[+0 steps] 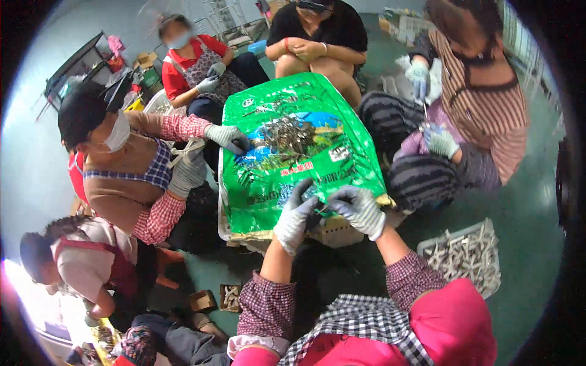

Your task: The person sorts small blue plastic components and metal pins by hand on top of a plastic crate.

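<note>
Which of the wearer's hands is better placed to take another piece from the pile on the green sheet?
Left, probably. The left hand lies on the green sheet, nearer the pile; the right hand sits at the sheet's edge.

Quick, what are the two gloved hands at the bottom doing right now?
Left hand: fingers curled, resting on the green sheet; any grasp cannot be told.
Right hand: closed, pinching something small and dark, too small to identify.
</note>
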`<state>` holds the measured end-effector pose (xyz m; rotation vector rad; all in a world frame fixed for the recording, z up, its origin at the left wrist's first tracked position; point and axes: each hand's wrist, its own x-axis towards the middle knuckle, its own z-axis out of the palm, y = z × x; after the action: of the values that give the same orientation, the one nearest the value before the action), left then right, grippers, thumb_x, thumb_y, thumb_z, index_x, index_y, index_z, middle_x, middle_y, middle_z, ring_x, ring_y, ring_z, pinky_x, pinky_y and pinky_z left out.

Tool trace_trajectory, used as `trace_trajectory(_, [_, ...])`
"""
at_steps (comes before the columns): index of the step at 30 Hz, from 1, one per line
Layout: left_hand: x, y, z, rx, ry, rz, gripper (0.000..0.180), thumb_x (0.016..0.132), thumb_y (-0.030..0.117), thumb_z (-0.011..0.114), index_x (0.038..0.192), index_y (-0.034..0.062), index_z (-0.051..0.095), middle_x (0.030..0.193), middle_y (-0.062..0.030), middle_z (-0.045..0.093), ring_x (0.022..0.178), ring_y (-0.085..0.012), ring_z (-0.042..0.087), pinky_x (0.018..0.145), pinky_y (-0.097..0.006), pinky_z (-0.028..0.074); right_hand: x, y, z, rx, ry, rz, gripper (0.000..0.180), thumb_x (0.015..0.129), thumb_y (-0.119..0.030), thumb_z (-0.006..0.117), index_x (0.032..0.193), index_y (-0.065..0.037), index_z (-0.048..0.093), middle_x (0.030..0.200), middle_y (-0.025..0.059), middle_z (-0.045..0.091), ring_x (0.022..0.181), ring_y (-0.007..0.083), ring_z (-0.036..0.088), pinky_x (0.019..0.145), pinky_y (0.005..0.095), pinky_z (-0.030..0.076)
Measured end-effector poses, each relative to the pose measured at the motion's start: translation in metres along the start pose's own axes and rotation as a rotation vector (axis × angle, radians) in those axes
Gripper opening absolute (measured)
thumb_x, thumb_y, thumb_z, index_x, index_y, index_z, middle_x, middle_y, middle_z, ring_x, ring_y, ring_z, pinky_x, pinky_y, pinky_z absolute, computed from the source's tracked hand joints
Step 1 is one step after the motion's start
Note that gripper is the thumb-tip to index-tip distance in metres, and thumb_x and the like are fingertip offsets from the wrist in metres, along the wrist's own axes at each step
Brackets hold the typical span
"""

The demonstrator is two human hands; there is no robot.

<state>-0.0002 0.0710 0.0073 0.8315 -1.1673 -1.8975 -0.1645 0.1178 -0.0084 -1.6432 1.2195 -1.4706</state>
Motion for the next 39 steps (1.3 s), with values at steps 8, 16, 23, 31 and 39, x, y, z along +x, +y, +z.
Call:
trace_trajectory(8, [-0.079, 0.001, -0.038, 0.035, 0.326, 0.304, 0.082, 0.082, 0.015, 0.061, 0.141, 0.021, 0.004, 0.085, -0.0084, 0.058, 0.055, -0.0132, 0.053, 0.042, -0.024, 0.043, -0.036, -0.023, 0.021, 0.258, -0.123, 0.049, 0.024, 0.081, -0.014, 0.063, 0.101, -0.002, 0.059, 0.081, 0.006, 0.063, 0.072, 0.011, 0.056, 0.067, 0.0274, 0.047])
trace_trajectory(16, [-0.141, -0.036, -0.044, -0.01, 0.359, 0.124, 0.036, 0.086, 0.019, 0.057, 0.119, 0.01, 0.045, 0.089, -0.0066, 0.062, 0.063, -0.0122, 0.056, 0.048, -0.024, 0.043, -0.081, -0.061, 0.023, 0.252, -0.139, 0.125, 0.02, 0.083, -0.012, 0.061, 0.1, -0.001, 0.06, 0.086, 0.0083, 0.064, 0.079, 0.0135, 0.057, 0.072, 0.0289, 0.047])
trace_trajectory(23, [-0.147, -0.033, -0.036, -0.458, 0.228, 0.4, 0.042, 0.091, 0.038, 0.046, 0.121, 0.0081, 0.042, 0.09, -0.0075, 0.056, 0.062, -0.0143, 0.047, 0.054, -0.026, 0.041, -0.088, -0.063, -0.024, 0.254, 0.247, -0.118, 0.017, 0.083, -0.011, 0.061, 0.098, -0.004, 0.061, 0.082, 0.002, 0.062, 0.073, 0.0117, 0.056, 0.071, 0.0263, 0.046])
trace_trajectory(31, [-0.174, -0.055, -0.053, -0.454, 0.275, 0.443, 0.041, 0.092, 0.045, 0.037, 0.121, 0.0157, 0.044, 0.098, -0.0103, 0.058, 0.071, -0.0181, 0.055, 0.052, -0.027, 0.044, -0.091, -0.071, -0.012, 0.615, 0.302, -0.016, 0.02, 0.084, -0.02, 0.061, 0.099, -0.006, 0.06, 0.07, -0.0014, 0.057, 0.053, 0.0044, 0.048, 0.048, 0.0178, 0.039])
trace_trajectory(39, [-0.189, -0.044, -0.004, -0.716, -0.008, 0.394, 0.039, 0.093, 0.043, 0.036, 0.112, 0.0165, 0.057, 0.066, -0.0013, 0.054, 0.051, -0.0129, 0.041, 0.041, -0.024, 0.031, -0.082, -0.055, 0.093, 0.852, -0.034, 0.133, 0.018, 0.085, -0.023, 0.061, 0.094, -0.007, 0.061, 0.069, -0.0006, 0.058, 0.053, 0.0063, 0.049, 0.047, 0.0217, 0.04])
